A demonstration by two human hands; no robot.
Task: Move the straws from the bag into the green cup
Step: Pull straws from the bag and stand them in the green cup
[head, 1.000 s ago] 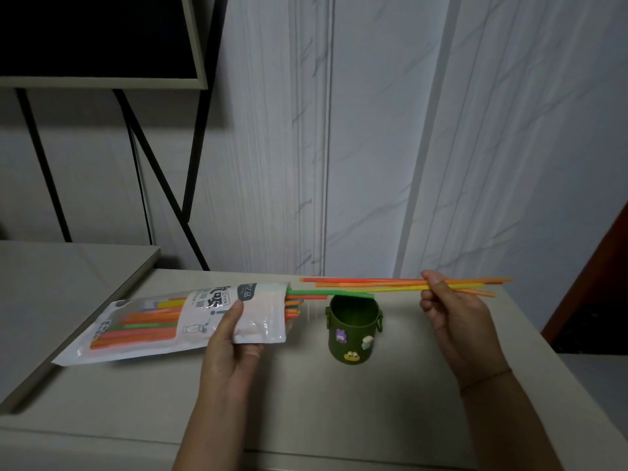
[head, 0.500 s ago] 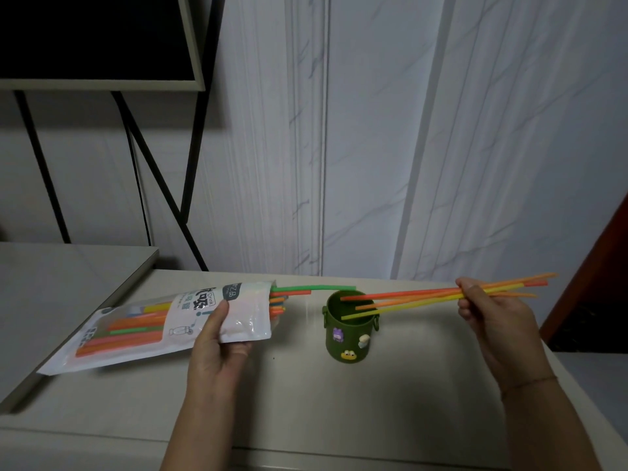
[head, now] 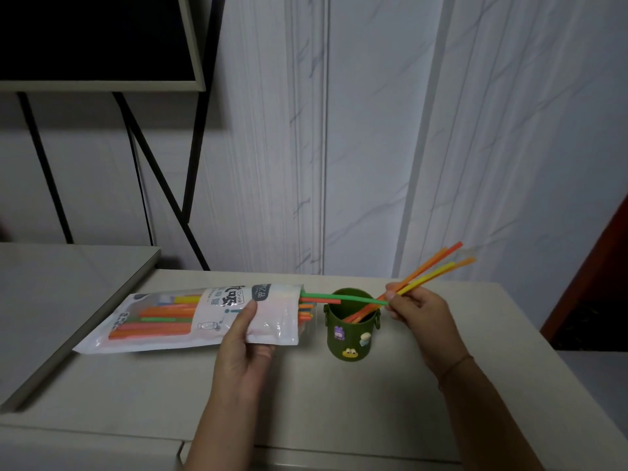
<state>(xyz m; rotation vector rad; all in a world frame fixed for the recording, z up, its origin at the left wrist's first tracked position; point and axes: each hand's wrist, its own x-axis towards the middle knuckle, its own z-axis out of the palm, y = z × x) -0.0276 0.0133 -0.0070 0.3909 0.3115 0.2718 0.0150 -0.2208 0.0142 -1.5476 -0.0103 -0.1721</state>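
Tipping orange-yellow plastic straws into green sticker cup; right hand pinches them, left hand grips white plastic bag; release next.

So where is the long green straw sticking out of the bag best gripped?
Pinch the long green straw at its bare end above the green cup, coming from the right; its other end lies inside the white plastic bag, which the left hand holds.
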